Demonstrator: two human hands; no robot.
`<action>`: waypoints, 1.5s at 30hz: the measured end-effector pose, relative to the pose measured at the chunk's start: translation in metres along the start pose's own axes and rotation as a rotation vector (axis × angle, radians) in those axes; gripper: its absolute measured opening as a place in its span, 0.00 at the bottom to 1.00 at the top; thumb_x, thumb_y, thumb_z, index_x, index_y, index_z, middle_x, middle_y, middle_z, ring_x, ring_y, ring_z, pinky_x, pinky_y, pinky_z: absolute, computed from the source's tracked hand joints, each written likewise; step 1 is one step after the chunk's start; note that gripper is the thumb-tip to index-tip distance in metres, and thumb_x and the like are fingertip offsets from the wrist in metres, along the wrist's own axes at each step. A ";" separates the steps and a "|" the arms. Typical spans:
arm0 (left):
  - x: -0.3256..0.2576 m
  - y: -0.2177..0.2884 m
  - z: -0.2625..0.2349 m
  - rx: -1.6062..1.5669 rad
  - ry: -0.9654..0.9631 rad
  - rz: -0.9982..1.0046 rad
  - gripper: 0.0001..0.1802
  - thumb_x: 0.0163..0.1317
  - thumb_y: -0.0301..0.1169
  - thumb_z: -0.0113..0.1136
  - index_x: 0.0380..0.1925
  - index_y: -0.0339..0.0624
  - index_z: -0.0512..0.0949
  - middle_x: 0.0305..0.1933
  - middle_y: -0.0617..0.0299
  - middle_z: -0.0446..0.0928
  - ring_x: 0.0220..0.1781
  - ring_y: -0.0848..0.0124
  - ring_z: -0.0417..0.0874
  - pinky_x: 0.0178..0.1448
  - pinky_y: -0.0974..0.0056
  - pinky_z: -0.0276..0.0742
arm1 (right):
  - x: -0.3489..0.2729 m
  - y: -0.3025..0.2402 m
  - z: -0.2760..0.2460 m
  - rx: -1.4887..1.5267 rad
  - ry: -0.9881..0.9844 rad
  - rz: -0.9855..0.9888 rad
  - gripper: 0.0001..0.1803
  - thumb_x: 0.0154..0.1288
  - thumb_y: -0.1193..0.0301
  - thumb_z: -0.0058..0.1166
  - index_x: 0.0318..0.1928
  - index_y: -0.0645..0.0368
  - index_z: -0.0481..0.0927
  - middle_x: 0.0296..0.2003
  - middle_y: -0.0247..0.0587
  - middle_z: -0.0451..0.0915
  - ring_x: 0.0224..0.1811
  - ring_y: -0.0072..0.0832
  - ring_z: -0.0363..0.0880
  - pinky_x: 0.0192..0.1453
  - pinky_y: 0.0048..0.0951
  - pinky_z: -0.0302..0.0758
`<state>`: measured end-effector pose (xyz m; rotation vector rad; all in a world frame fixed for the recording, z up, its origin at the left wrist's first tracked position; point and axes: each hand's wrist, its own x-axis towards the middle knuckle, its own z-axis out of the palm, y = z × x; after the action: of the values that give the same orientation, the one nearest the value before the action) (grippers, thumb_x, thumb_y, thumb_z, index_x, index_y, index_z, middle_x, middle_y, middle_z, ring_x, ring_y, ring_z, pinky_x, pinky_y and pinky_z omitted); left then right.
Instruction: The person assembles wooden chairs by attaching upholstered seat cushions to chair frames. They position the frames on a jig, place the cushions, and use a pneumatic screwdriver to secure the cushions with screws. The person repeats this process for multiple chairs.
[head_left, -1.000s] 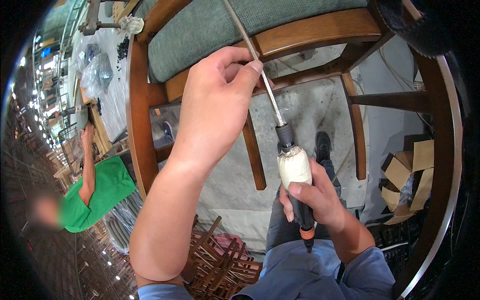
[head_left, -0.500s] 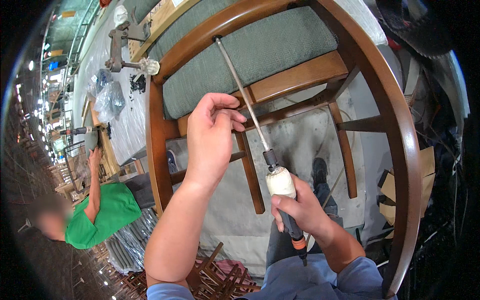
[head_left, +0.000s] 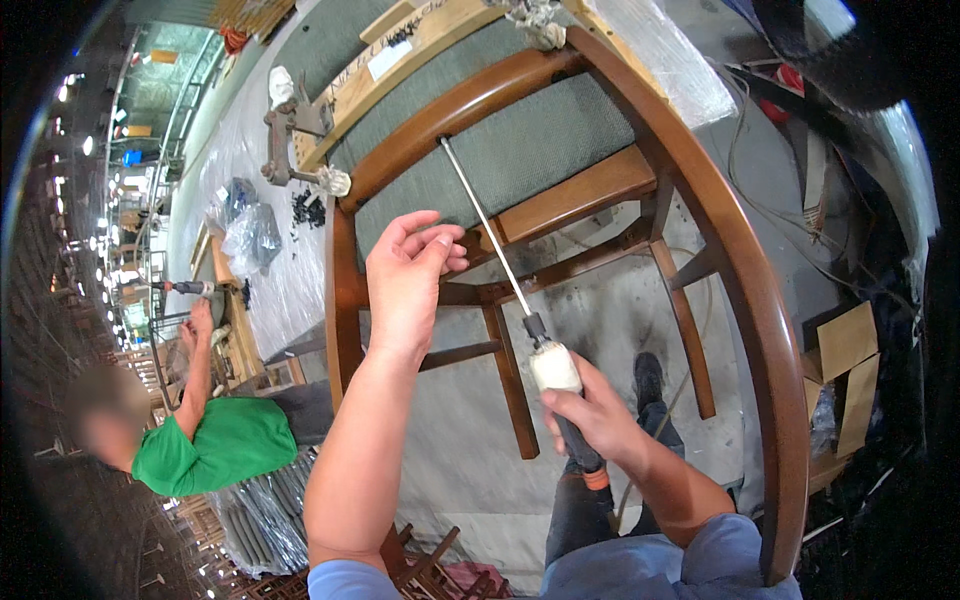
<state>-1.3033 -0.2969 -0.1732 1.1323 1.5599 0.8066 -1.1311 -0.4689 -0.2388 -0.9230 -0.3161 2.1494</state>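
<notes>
Half a second back the left hand (head_left: 408, 285) had its fingertips pinched on the shaft of the long screwdriver (head_left: 500, 262); now it has let go and hangs just beside the shaft, fingers (head_left: 440, 245) loosely spread and curled, touching nothing. The chair also sits lower and fuller in view than before, so the whole green seat shows.

The right hand (head_left: 590, 418) is wrapped tight around the screwdriver's handle, fingers closed on the dark grip below its white-wrapped collar. The thin metal shaft runs up and to the left from there, and its tip meets the curved wooden rail at the edge of the upturned wooden chair (head_left: 745, 290), right where the rail borders the green seat pad (head_left: 520, 140).

The chair rests tilted against a long counter (head_left: 260, 290) covered in clear plastic sheeting, with a metal clamp (head_left: 290, 130), small dark screws and plastic bags lying on it. Below is a grey concrete floor (head_left: 600, 300), where the person's dark shoe (head_left: 648, 372) stands. Flattened cardboard (head_left: 848, 370) lies to the right. On the left, another person in a green shirt (head_left: 205, 445) reaches toward the counter, with stacked chair frames around them.
</notes>
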 end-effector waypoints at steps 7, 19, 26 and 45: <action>0.011 -0.004 -0.014 -0.154 0.054 0.009 0.15 0.71 0.18 0.52 0.57 0.28 0.70 0.50 0.44 0.83 0.45 0.64 0.87 0.50 0.64 0.85 | -0.047 0.032 -0.045 -0.353 -0.018 0.018 0.19 0.61 0.68 0.61 0.48 0.63 0.71 0.30 0.39 0.78 0.21 0.25 0.78 0.28 0.30 0.76; 0.008 0.003 -0.017 -0.063 -0.033 -0.022 0.20 0.72 0.29 0.59 0.61 0.39 0.71 0.40 0.54 0.85 0.33 0.75 0.80 0.35 0.72 0.72 | -0.067 0.042 -0.065 -0.437 -0.155 -0.016 0.19 0.63 0.69 0.62 0.50 0.62 0.72 0.30 0.37 0.79 0.24 0.23 0.78 0.28 0.29 0.75; 0.011 -0.002 -0.015 -0.089 -0.070 -0.029 0.21 0.72 0.29 0.60 0.62 0.37 0.70 0.38 0.55 0.85 0.33 0.75 0.81 0.36 0.71 0.74 | -0.071 0.045 -0.073 -0.331 -0.144 0.043 0.23 0.64 0.67 0.62 0.55 0.63 0.70 0.31 0.36 0.78 0.25 0.23 0.78 0.28 0.29 0.76; 0.006 0.007 -0.022 0.356 -0.408 -0.132 0.21 0.69 0.26 0.59 0.62 0.37 0.74 0.32 0.58 0.83 0.27 0.77 0.80 0.30 0.71 0.75 | -0.085 0.011 -0.116 -0.618 -0.159 0.136 0.20 0.58 0.69 0.64 0.50 0.60 0.75 0.27 0.38 0.77 0.28 0.22 0.76 0.31 0.27 0.73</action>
<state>-1.3234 -0.2883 -0.1630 1.3335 1.4399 0.1909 -1.0177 -0.5460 -0.2825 -1.1289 -1.0662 2.2934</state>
